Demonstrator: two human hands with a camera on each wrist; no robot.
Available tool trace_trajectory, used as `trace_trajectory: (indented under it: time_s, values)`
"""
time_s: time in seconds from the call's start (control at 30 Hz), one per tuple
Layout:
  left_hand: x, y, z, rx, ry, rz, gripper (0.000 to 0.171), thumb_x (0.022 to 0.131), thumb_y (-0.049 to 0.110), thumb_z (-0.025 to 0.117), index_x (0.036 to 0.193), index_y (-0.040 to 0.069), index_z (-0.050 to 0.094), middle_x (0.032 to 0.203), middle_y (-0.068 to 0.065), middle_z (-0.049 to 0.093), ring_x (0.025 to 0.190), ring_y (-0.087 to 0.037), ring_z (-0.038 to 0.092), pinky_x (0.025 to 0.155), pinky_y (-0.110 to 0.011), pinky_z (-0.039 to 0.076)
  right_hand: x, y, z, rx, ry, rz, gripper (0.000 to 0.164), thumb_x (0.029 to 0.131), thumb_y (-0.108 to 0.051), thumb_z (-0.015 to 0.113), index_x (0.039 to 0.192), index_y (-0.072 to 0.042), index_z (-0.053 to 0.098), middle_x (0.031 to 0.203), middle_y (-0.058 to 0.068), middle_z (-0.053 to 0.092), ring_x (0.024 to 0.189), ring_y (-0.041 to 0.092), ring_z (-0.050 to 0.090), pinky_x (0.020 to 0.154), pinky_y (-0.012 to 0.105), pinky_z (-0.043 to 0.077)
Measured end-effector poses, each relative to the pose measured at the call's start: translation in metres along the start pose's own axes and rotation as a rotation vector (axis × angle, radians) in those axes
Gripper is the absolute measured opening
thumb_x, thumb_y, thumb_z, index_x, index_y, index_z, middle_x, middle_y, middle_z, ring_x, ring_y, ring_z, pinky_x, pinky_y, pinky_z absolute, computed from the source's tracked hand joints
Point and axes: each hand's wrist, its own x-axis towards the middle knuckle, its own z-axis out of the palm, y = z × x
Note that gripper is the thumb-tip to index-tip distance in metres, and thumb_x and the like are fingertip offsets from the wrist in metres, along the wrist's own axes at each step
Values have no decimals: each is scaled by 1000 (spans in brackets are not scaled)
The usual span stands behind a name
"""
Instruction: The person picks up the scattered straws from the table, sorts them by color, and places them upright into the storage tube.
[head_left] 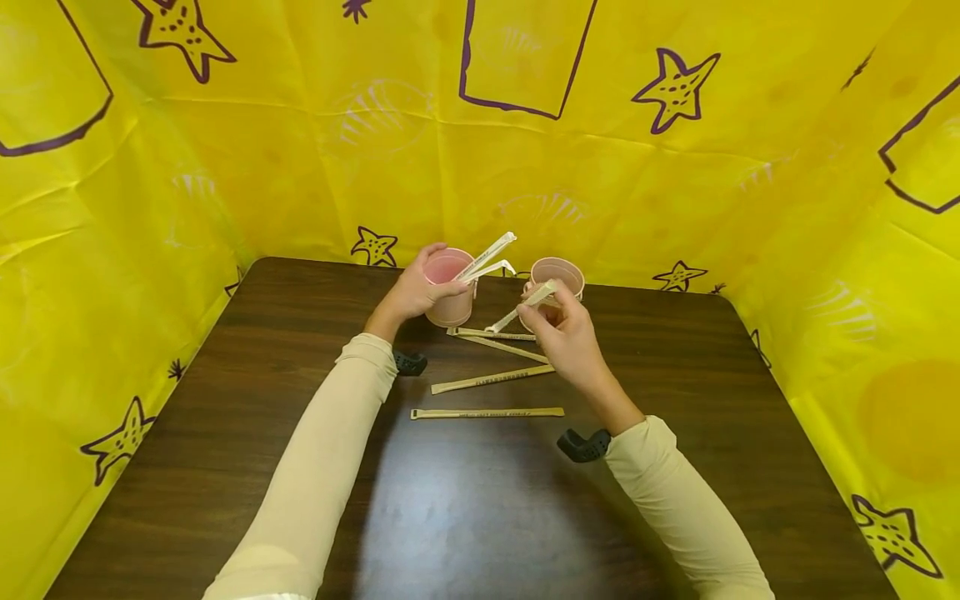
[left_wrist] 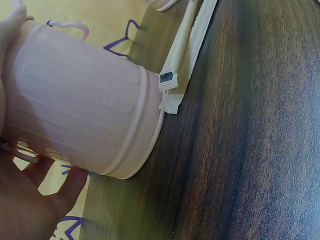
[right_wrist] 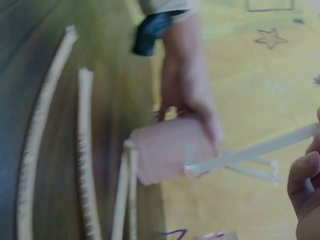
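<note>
My left hand [head_left: 414, 290] grips a small pink pail [head_left: 450, 313] at the far side of the table, its thumb along the rim. Two paper-wrapped straws [head_left: 491, 254] lean out of that pail toward the right. Between thumb and fingers my right hand [head_left: 567, 337] pinches another wrapped straw [head_left: 513, 315], which slants down to the left. In the right wrist view the lower end of this straw [right_wrist: 260, 148] overlaps the pail's rim. Behind the right hand stands a second, paler pink pail [head_left: 557, 270], partly hidden by that hand.
Several wrapped straws lie on the dark wooden table [head_left: 300, 333]: one straw [head_left: 487, 413] nearest me, another [head_left: 491, 380] beyond it, others close before the pails. Yellow printed cloth [head_left: 300, 183] walls the table at the back and sides.
</note>
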Motion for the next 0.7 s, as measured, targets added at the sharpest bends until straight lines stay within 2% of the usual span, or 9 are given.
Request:
trace_trajectory:
  time_s: [0.13,0.2,0.27,0.37,0.43,0.57,0.7]
  values:
    - [-2,2,-1,-25,-9,-8,98,82,34,87,158,18,29,148,-16,50,134,-34,50,117,-51,39,10,-5,3,99,97,-87,20,96,6,63,111,16,54,108,4,61,50,4,40,46,18,34]
    - [-7,10,-2,-34,-26,-17,98,83,31,86,159,15,27,149,-18,49,136,-37,49,118,-52,38,14,-6,5,131,130,-122,21,96,8,62,112,17,52,110,5,61,49,3,41,44,17,34]
    - [-7,11,-3,-32,-28,-20,98,83,32,86,159,16,27,150,-18,48,136,-37,49,118,-52,37,17,-7,6,153,151,-137,22,96,7,63,112,17,51,109,2,63,49,3,43,43,17,34]
    - [-6,8,-4,-7,-19,-19,97,82,34,86,158,18,28,149,-17,49,135,-35,50,117,-52,39,20,-6,9,159,164,-133,22,96,6,63,113,14,52,98,-5,63,49,3,42,43,17,34]
    - [-1,-1,-3,4,-2,-9,97,81,37,87,157,22,30,148,-14,51,134,-32,51,116,-50,40,21,-5,11,161,167,-117,22,97,4,64,113,14,52,89,-10,62,47,3,41,42,17,34]
    - [0,-2,-2,3,-1,-3,96,81,34,87,157,20,30,147,-15,51,133,-32,52,115,-50,41,22,0,17,207,152,-102,22,97,5,62,113,15,51,67,-6,55,42,5,39,42,19,32]
    - [-1,-3,-2,-5,0,-1,96,80,35,88,156,20,30,146,-15,52,132,-32,52,115,-50,41,26,7,23,261,141,-65,22,98,2,62,115,15,52,59,1,50,39,6,37,41,20,32]
